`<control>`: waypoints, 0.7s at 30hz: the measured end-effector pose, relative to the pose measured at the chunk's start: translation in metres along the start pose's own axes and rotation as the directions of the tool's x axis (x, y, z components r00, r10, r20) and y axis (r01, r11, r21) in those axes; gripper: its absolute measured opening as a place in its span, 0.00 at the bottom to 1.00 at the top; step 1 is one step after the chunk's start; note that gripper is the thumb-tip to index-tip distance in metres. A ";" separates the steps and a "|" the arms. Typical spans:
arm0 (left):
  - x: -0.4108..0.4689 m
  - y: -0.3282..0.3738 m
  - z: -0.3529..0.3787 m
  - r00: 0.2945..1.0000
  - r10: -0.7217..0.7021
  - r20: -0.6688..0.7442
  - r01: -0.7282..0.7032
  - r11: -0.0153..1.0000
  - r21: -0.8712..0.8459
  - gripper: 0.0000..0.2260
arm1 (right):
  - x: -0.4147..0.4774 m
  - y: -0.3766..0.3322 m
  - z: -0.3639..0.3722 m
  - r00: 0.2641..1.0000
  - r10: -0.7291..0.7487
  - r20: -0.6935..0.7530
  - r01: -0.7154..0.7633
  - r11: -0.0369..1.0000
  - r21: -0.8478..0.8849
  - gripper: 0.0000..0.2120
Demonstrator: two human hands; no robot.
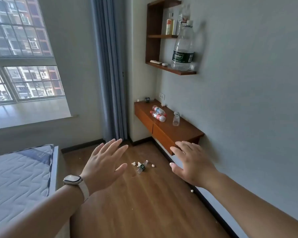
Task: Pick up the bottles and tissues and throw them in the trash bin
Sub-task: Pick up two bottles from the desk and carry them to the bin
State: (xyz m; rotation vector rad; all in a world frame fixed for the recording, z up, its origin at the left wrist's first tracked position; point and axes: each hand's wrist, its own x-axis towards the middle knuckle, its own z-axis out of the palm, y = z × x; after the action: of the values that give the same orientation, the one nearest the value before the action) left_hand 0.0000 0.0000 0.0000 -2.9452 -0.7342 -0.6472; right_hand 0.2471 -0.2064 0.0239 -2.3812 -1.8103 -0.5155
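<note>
Both splayed: left hand (103,162) over floor (144,208), right hand (191,162) near desk (172,129).

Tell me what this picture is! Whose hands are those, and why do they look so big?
There is no machine here. A person wears a camera on the head, so you see the room as they do, looking down past their own arms. The hands look big because they are near the camera. The left hand, with a watch, and the right hand are spread open; the fingers hold nothing. On the floor lie a crushed bottle and small tissue balls. Two more bottles lie on the desk, and a big bottle stands on the wall shelf.
</note>
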 end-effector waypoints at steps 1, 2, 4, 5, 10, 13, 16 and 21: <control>0.001 -0.013 0.005 1.000 -0.003 0.021 0.004 1.000 -0.010 0.28 | 0.011 -0.007 0.008 0.999 -0.008 0.036 0.008 1.000 -0.005 0.26; 0.003 -0.026 0.009 1.000 -0.022 0.018 0.023 1.000 -0.022 0.28 | 0.024 -0.015 0.013 0.999 -0.002 0.051 0.003 1.000 -0.004 0.26; 0.007 -0.054 0.024 0.999 -0.016 0.047 0.017 1.000 -0.021 0.28 | 0.046 -0.030 0.029 0.997 0.000 0.082 0.002 1.000 -0.020 0.26; 0.010 -0.068 0.031 0.998 -0.016 0.060 0.018 1.000 -0.026 0.28 | 0.057 -0.037 0.035 0.996 0.003 0.086 -0.001 1.000 -0.017 0.26; 0.031 -0.126 0.045 0.998 -0.010 0.054 0.012 0.999 -0.049 0.28 | 0.105 -0.060 0.054 0.995 -0.005 0.099 0.009 0.999 -0.040 0.26; 0.043 -0.149 0.049 0.999 -0.011 0.047 0.014 0.998 -0.069 0.28 | 0.131 -0.066 0.060 0.993 -0.008 0.115 0.011 1.000 -0.028 0.27; 0.053 -0.165 0.054 0.998 -0.029 0.050 0.033 0.997 -0.068 0.28 | 0.155 -0.068 0.067 0.992 -0.019 0.121 0.023 0.999 -0.031 0.27; 0.079 -0.181 0.072 0.997 -0.050 0.050 0.054 0.996 -0.076 0.28 | 0.187 -0.058 0.086 0.991 -0.011 0.134 0.011 1.000 -0.005 0.27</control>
State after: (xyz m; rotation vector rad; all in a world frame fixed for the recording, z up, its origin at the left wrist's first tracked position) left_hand 0.0082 0.2050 -0.0455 -3.0312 -0.8109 -0.6250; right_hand 0.2534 0.0059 -0.0021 -2.4661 -1.8782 -0.3696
